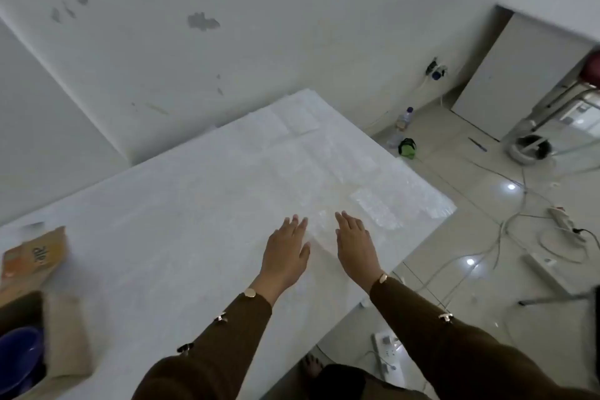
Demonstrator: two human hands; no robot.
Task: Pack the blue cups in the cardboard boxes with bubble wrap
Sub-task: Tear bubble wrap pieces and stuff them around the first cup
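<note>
A person's two hands stretch out, palms down, over sheets of bubble wrap (324,166) spread across a white table (162,221). The left hand (287,253) and the right hand (355,243) lie side by side just below the centre of the view, near 6 o'clock. Both have straight fingers and hold nothing. Whether the palms press the wrap or hover just above it cannot be told.

The wrap covers the table from the centre out toward 1 and 3 o'clock, and its clear edge reaches the table's right corner. A smaller, brighter piece (373,211) lies just beside the right hand's fingertips. Both arms wear dark brown sleeves (454,344) with gold buttons.

At 8 o'clock, at the table's near left edge, an open cardboard box (65,334) holds a blue cup (19,354), only partly in view. Just above it, a cardboard flap with orange print (35,256) stands tilted.

Off the table, at 2 o'clock, a water bottle (406,118) and a green item (407,148) sit on the tiled floor by the wall. White cables and a power strip (563,224) trail across the floor at 3 o'clock. A second power strip (384,351) lies at 5 o'clock.
</note>
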